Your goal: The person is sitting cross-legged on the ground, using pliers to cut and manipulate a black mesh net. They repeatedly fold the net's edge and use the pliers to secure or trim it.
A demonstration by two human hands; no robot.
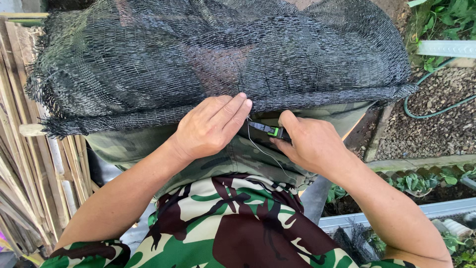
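Note:
A large piece of black shade netting is draped over my lap and fills the upper part of the view. My left hand pinches the netting's folded lower edge, fingers pressed along the hem. Just to its right, my right hand grips a small black tool with a bright green part, its tip pointing at the hem near my left fingertips. A thin pale thread trails from the tool down over my olive trousers. I wear a camouflage shirt.
Bamboo slats lean at the left. On the right lie gravel, a green hose, a concrete edge and small green plants in trays. A pale gutter-like rail sits at top right.

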